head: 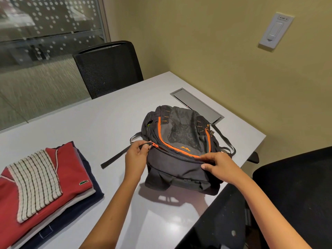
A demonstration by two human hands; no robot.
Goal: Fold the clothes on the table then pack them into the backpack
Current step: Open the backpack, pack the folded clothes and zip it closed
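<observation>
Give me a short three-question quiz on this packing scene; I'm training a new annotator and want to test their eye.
1. True or false: the folded clothes are already inside the backpack.
2. What lies on top of the clothes stack? A) checked cloth B) blue jeans C) a cap
3. What do the left hand's fingers pinch?

Key
1. False: the stack sits on the table, left of the backpack.
2. A: the checked cloth lies on the red shirt.
3. The zipper pull at the bag's orange-trimmed opening; the right hand grips the bag's fabric.

Left grip (137, 156), right grip (218, 165) pinching.
</observation>
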